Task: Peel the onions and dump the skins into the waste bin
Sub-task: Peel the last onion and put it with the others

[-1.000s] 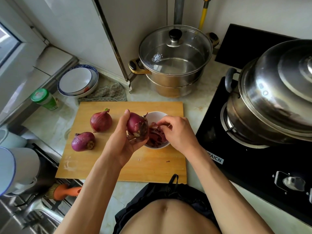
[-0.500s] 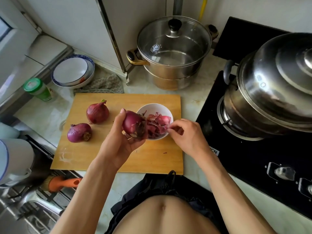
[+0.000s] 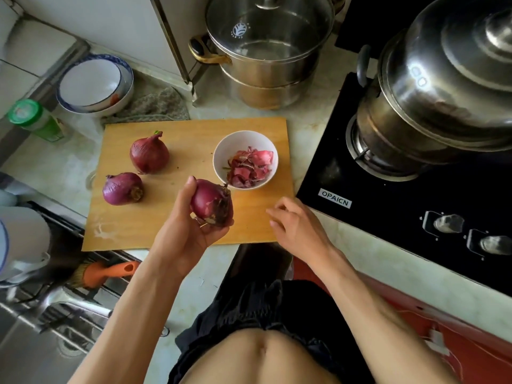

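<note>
Holding: left hand [image 3: 188, 234], at centre frame, wraps thumb and fingers around a red onion [image 3: 212, 202], lifted above the near part of the board [image 3: 191, 139]; loose skin hangs at the onion's right side.
Right hand: right hand [image 3: 297, 231], just right of the held onion, fingers loosely curled and spread, gripping nothing; it sits over the board's lower right corner, apart from the onion.
Board onions: upper onion [image 3: 149, 154] rests left of centre on the board, stem up; lower onion [image 3: 123, 189] lies below and left of it, root end toward the right, close to it but whether touching I cannot tell.
Bowl: white bowl [image 3: 221, 153] stands on the board's right part, above the held onion.
Skins: skins [image 3: 250, 169] are heaped in the bowl's right half.
Surroundings: glass-lidded pot [image 3: 266, 48] at top centre; steel pot [image 3: 443, 87] on the hob [image 3: 388, 217] at right; stacked bowls [image 3: 94, 83] at upper left; green-capped bottle [image 3: 33, 120] at left edge.
Bin: not visible anywhere in frame.
</note>
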Motion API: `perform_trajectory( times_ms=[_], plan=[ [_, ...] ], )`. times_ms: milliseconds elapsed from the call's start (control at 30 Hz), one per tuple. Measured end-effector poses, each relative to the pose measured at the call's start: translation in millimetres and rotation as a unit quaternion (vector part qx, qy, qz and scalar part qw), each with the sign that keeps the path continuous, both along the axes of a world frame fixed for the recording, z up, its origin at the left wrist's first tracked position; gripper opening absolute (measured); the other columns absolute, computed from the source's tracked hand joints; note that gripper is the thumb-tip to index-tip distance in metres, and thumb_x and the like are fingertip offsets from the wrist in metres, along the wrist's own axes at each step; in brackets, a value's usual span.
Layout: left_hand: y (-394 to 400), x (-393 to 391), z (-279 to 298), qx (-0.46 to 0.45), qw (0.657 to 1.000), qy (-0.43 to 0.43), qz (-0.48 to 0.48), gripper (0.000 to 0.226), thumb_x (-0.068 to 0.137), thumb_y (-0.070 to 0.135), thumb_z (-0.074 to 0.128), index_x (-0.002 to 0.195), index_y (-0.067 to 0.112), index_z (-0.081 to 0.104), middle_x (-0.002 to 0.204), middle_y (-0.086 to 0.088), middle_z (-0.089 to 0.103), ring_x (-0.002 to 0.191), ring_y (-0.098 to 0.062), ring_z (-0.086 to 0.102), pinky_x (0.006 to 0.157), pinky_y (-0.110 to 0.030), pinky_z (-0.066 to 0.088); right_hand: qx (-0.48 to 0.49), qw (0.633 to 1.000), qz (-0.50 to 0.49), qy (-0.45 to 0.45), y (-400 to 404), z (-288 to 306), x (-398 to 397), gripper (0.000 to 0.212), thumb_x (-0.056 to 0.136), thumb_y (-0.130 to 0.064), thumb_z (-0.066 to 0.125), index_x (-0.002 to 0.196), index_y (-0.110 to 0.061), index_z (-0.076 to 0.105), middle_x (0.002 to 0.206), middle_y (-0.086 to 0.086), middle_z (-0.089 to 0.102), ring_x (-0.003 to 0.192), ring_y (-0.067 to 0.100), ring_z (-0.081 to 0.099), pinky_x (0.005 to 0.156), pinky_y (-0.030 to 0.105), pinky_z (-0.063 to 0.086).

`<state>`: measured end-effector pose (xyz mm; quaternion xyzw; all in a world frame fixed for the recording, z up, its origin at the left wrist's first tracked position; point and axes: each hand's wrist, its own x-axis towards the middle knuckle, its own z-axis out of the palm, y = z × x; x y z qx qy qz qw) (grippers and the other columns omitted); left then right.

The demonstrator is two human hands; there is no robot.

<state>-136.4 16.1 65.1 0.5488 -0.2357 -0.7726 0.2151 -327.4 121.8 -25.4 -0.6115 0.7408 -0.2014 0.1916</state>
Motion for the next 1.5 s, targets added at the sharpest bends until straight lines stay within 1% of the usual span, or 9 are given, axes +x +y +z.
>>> perform_trajectory(
  times_ms=[133, 267, 433, 567, 900, 1067, 1167, 1367, 1500],
  plan=[
    [10.9, 12.1, 3.9, 0.010, 1.000, 0.000, 0.001, 0.086, 0.079, 0.065, 0.067, 0.140, 0.005, 0.057, 0.136, -0.031, 0.061, 0.088, -0.035, 0.073, 0.060, -0.031, 0.060, -0.024, 0.999, 0.014, 0.045, 9.1, -4.4, 3.8, 0.025, 0.089, -0.007, 0.068, 0.114, -0.005, 0.072, 0.101, 0.004, 0.058, 0.088, 0.021, 0.052, 0.074, 0.035, 0.052],
    [19.0, 21.3, 6.8, 0.009, 1.000, -0.001, 0.001, 0.089, 0.073, 0.063, 0.068, 0.139, 0.005, 0.057, 0.137, -0.027, 0.062, 0.086, -0.031, 0.074, 0.061, -0.032, 0.061, -0.027, 0.998, 0.009, 0.055, 13.0, -5.3, 9.8, 0.029, 0.089, -0.007, 0.068, 0.118, -0.003, 0.070, 0.104, 0.005, 0.059, 0.092, 0.024, 0.053, 0.076, 0.038, 0.052],
    [32.6, 27.1, 7.5, 0.010, 1.000, 0.004, -0.002, 0.089, 0.074, 0.065, 0.066, 0.140, 0.006, 0.056, 0.135, -0.027, 0.063, 0.082, -0.030, 0.074, 0.063, -0.032, 0.061, -0.003, 0.999, -0.010, 0.049, 21.8, -5.9, 10.6, 0.037, 0.094, -0.016, 0.063, 0.129, -0.004, 0.061, 0.116, 0.006, 0.056, 0.109, 0.026, 0.054, 0.091, 0.044, 0.053],
    [39.4, 29.2, 6.3, 0.008, 1.000, 0.006, -0.005, 0.089, 0.075, 0.066, 0.064, 0.140, 0.005, 0.057, 0.134, -0.028, 0.063, 0.082, -0.031, 0.074, 0.061, -0.031, 0.061, 0.041, 0.996, -0.016, 0.079, 12.5, -4.3, 14.1, 0.052, 0.098, -0.033, 0.056, 0.144, -0.010, 0.049, 0.126, 0.005, 0.050, 0.116, 0.025, 0.047, 0.101, 0.040, 0.044],
    [51.5, 34.3, 0.8, 0.024, 1.000, 0.014, 0.005, 0.093, 0.072, 0.065, 0.069, 0.143, 0.007, 0.054, 0.138, -0.029, 0.060, 0.095, -0.037, 0.070, 0.058, -0.031, 0.060, 0.022, 0.989, -0.009, 0.143, 29.4, -8.2, 27.3, 0.044, 0.096, -0.035, 0.060, 0.132, -0.010, 0.060, 0.120, 0.007, 0.054, 0.106, 0.028, 0.049, 0.085, 0.041, 0.048],
    [58.0, 30.3, 0.6, 0.028, 0.999, 0.015, -0.007, 0.091, 0.072, 0.066, 0.067, 0.141, 0.007, 0.056, 0.135, -0.028, 0.063, 0.092, -0.036, 0.072, 0.058, -0.030, 0.060, -0.038, 0.987, -0.004, 0.156, 34.5, -16.2, 25.2, 0.042, 0.089, -0.034, 0.069, 0.120, -0.006, 0.068, 0.104, 0.008, 0.060, 0.091, 0.029, 0.055, 0.074, 0.040, 0.051],
    [61.6, 30.4, 1.0, 0.033, 0.999, 0.017, -0.003, 0.089, 0.073, 0.065, 0.067, 0.141, 0.008, 0.056, 0.133, -0.026, 0.065, 0.088, -0.033, 0.073, 0.059, -0.031, 0.061, -0.051, 0.988, 0.002, 0.148, 37.7, -20.2, 25.5, 0.053, 0.090, -0.047, 0.055, 0.122, -0.006, 0.066, 0.106, 0.008, 0.060, 0.093, 0.028, 0.056, 0.076, 0.040, 0.049],
    [62.0, 31.5, -1.2, 0.037, 0.999, 0.010, 0.001, 0.087, 0.075, 0.065, 0.067, 0.140, 0.008, 0.056, 0.130, -0.026, 0.067, 0.087, -0.034, 0.073, 0.060, -0.032, 0.061, -0.029, 0.987, -0.007, 0.156, 32.6, -21.5, 26.8, 0.065, 0.083, -0.052, 0.072, 0.129, -0.008, 0.059, 0.116, 0.010, 0.058, 0.101, 0.029, 0.054, 0.085, 0.042, 0.048],
    [60.9, 28.7, -3.4, 0.038, 0.999, 0.008, 0.007, 0.086, 0.074, 0.063, 0.068, 0.139, 0.008, 0.056, 0.112, -0.020, 0.072, 0.083, -0.031, 0.075, 0.060, -0.032, 0.061, -0.049, 0.984, 0.002, 0.173, 33.0, -25.7, 25.3, 0.060, 0.083, -0.047, 0.074, 0.127, -0.008, 0.061, 0.115, 0.012, 0.059, 0.097, 0.031, 0.056, 0.081, 0.043, 0.049]
  ],
)
